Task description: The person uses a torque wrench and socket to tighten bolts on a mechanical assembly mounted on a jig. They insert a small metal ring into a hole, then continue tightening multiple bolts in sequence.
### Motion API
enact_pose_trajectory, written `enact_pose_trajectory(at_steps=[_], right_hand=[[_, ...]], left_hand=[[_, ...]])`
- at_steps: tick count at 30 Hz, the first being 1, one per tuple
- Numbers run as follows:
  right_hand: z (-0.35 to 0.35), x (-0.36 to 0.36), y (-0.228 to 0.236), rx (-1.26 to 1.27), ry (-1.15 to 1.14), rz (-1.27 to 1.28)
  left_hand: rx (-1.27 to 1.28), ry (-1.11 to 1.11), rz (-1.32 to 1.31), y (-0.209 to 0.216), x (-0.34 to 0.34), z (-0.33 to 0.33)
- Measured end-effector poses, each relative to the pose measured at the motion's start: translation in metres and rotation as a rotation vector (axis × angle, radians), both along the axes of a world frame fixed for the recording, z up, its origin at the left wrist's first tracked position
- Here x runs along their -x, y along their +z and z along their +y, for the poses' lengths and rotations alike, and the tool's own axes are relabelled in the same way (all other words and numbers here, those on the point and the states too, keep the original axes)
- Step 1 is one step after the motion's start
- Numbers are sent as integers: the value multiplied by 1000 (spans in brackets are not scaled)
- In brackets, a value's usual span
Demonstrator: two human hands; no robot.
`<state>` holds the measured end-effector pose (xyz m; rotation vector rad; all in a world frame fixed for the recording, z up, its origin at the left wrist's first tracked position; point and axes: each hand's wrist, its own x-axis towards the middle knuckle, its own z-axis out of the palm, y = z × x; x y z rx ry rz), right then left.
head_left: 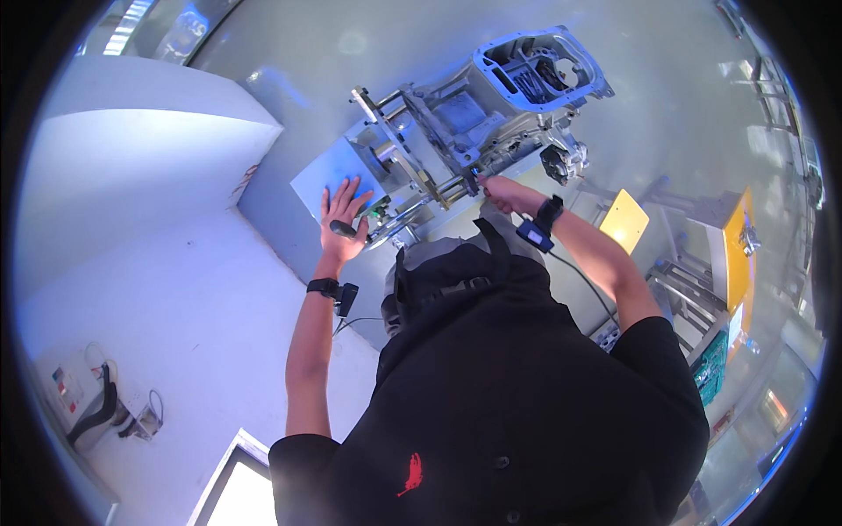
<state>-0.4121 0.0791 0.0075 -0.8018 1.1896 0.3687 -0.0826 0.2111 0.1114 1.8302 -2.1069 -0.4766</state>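
Note:
My left hand (345,213) is spread out over a pale flat plate (307,182) at one end of a metal stand, fingers stretched. A dark oval knob (343,229) shows against its palm, close to the thumb. Bolted into the stand's frame (399,145) is a large metal engine or gearbox housing (456,118), its open end (535,70) facing up at the far right. My right hand (502,193) is closed at the frame's near right corner, by a small dark part (474,180). What its fingers hold is hidden.
Left of the stand is a white wall (175,254) with a jutting block (167,96). A yellow panel (624,221) and a yellow-topped bench (738,250) stand to the right. Cables run from devices strapped to both wrists. Grey floor (351,44) lies beyond the stand.

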Motion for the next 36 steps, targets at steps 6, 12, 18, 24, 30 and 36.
enact_pose_trajectory(at_steps=[6,12,18,24,30,36], right_hand=[[15,-8,27,237,1,78],[28,-3,18,512,34,135],[14,-1,29,415,152,177],[16,7,11,545,176,-57],[21,10,-17,713,-9,-89],[15,16,-16,518,135,-47]], left_hand=[[-6,3,11,3,-2,-2],[-15,13,14,4,0,-2],[-4,16,28,1,-3,1],[20,38,-6,0,-2,1],[16,31,-12,1,0,-1],[11,36,-17,0,-2,0]])
